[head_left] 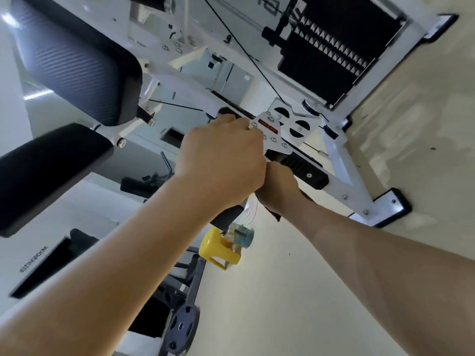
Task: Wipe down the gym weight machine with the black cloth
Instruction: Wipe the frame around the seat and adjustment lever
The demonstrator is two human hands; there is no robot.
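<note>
The white gym weight machine (336,155) fills the upper half of the tilted view, with black pads (77,65) on the left and a weight stack (331,47) at the top right. My left hand (221,160) curls around a black handle (226,217) by the machine's bolted bracket plate (272,134). My right hand (280,186) sits just right of it and grips the black cloth (272,213) against the frame beside a black ribbed footplate (305,168). Most of the cloth is hidden inside the hand.
A spray bottle with a yellow trigger (221,249) shows just below my hands; what holds it is unclear. Black weight plates (181,327) and a rack lie lower left. The beige floor (385,124) spreads to the right, with the machine's black-capped feet (393,204) on it.
</note>
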